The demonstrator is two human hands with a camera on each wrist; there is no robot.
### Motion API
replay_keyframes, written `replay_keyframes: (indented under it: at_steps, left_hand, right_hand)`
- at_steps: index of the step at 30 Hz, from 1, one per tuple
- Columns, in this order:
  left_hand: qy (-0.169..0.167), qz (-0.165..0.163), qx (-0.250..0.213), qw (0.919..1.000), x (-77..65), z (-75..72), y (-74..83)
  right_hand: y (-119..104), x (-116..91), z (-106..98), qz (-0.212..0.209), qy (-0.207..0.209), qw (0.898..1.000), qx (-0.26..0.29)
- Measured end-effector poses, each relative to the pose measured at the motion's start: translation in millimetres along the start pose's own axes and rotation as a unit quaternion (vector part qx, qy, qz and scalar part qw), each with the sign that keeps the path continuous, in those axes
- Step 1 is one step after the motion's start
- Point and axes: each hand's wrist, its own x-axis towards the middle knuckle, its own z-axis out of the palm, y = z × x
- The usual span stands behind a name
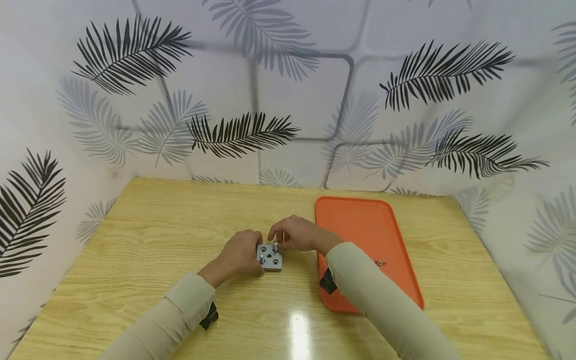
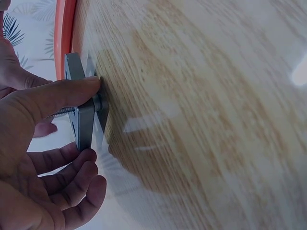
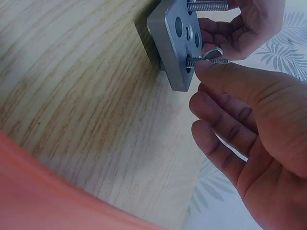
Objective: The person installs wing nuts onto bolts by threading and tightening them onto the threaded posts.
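A square grey metal plate (image 1: 269,263) with several round holes lies on the table, two threaded bolts standing up through it. My left hand (image 1: 240,254) grips the plate by its edges; in the left wrist view the thumb (image 2: 72,94) lies across one edge and the fingers touch the opposite one. One bolt (image 3: 208,5) rises bare near the left hand. On the other bolt (image 3: 221,61) sits a small wing nut (image 3: 213,51), one curved wing showing. My right hand (image 1: 298,234) pinches this nut, its thumb in front and the index finger mostly hidden.
An orange tray (image 1: 360,220) lies right of the plate, under the right forearm. Small metal pieces (image 1: 380,263) rest in it, too small to tell apart. The wooden table (image 1: 180,210) meets a leaf-patterned wall covering at the back.
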Motion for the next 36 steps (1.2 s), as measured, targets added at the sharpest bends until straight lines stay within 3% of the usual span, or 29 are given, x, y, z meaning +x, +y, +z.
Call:
replay_keyframes:
  at_steps: [11, 19, 30, 36]
  left_hand:
    - [-0.007, -0.005, 0.003, 1.0000, 0.5, 0.1, 2.3]
    - [0.000, -0.001, 0.007, 1.0000, 0.9, 0.2, 2.8]
    - [0.001, 0.002, 0.005, 1.0000, 0.2, 3.0, 2.2]
    - [0.001, 0.003, 0.005, 1.0000, 0.6, 1.1, 2.8]
  right_hand:
    - [-4, -2, 6, 0.050, 0.008, 0.999, -0.011]
    - [2, -10, -7, 0.025, 0.031, 0.999, 0.015]
    - [1, -7, 2, 0.020, 0.019, 0.997, -0.072]
    - [-2, -4, 5, 0.023, 0.008, 0.998, -0.055]
